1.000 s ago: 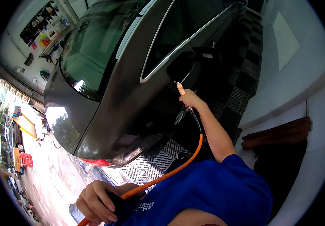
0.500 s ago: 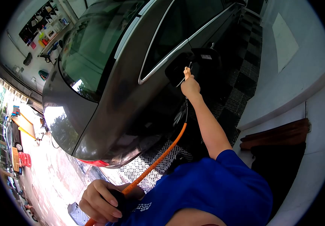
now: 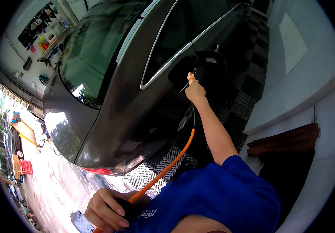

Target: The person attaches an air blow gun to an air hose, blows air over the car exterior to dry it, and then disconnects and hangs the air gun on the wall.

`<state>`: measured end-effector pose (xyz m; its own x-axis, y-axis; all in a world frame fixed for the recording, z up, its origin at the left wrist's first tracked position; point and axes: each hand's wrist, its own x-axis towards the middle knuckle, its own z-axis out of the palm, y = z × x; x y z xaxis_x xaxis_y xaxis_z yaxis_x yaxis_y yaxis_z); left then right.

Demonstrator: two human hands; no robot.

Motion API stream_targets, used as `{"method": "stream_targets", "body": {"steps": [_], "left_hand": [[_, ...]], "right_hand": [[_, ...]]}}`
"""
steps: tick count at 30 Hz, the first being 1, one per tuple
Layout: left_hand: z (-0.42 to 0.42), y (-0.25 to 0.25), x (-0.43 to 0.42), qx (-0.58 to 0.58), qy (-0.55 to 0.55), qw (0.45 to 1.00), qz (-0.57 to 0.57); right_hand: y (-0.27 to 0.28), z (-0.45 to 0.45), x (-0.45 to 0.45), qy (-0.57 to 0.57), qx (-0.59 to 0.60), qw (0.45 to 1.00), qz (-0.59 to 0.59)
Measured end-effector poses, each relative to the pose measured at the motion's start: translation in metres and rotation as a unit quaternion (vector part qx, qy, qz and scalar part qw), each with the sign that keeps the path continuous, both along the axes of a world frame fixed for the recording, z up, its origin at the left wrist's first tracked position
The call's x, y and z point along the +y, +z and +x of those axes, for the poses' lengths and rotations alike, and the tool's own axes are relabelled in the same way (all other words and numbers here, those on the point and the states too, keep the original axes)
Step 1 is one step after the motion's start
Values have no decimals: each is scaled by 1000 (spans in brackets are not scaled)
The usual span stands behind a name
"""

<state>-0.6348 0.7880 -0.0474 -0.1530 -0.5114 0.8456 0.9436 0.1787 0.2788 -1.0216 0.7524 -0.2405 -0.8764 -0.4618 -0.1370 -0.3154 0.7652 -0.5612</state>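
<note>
My right hand (image 3: 195, 92) is closed around what looks like an air blow gun (image 3: 195, 71), mostly hidden by my fingers. Thin metal parts of it stick out beside the dark fuel filler recess (image 3: 178, 73) of a dark car (image 3: 124, 105). The open fuel flap (image 3: 213, 60), with a white label, stands just beyond; I cannot tell if the gun touches the car. From below that hand, an orange hose (image 3: 169, 169) with a black upper end curves down to my left hand (image 3: 104, 209). Its fingers wrap round the hose by a dark rounded piece (image 3: 125, 206).
A pale wall (image 3: 311, 73) runs along the right, with brown and black cloths (image 3: 284, 139) hanging low. Black-and-white grid tiles (image 3: 249, 81) cover the floor. Bottles fill a shelf (image 3: 56, 40) at upper left. Bright paving (image 3: 54, 178) lies outside, at left.
My right hand has shifted very slightly down and left beside the recess. The hose's curve has moved a little to the right, and my left hand slightly right and down.
</note>
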Motion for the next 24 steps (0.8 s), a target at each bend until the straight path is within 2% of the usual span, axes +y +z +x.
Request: {"method": "stream_targets", "body": {"steps": [2, 3, 5, 8, 12, 15, 17, 18, 19, 21, 22, 23, 24], "left_hand": [[1, -8, -8, -4, -4, 1000, -1], [5, -24, -21, 56, -46, 996, -55], [7, -32, -27, 117, -86, 983, -110], [10, -33, -24, 123, -75, 985, -90], [17, -33, -21, 71, -59, 992, -86], [6, -30, -13, 117, -83, 988, -54], [-2, -19, -10, 153, -104, 982, -31], [-5, -6, -9, 104, -102, 989, -15], [-5, -3, -8, 77, -102, 992, -4], [-5, -2, -10, 47, -87, 995, -11], [-6, -2, -10, 48, -81, 995, -20], [-7, -3, -10, 48, -74, 996, -30], [-9, 0, -8, 43, -86, 995, -17]], "right_hand": [[5, 8, -6, 33, -21, 998, -47], [4, 10, -8, 90, -14, 993, -80], [11, 12, -10, 127, -59, 988, -62], [16, 4, -9, 7, -31, 995, -90], [10, 3, 2, 37, -36, 995, -81], [18, 32, 22, 139, -102, 978, -115], [25, 46, 33, 195, -178, 963, -61], [34, 48, 38, 198, -232, 952, -28], [30, 49, 41, 195, -235, 952, -27], [10, 45, 43, 86, -131, 983, -95], [5, 45, 43, 106, -54, 986, -120], [1, 43, 45, 104, -52, 986, -121], [-3, 42, 48, 146, -132, 978, -66]]}}
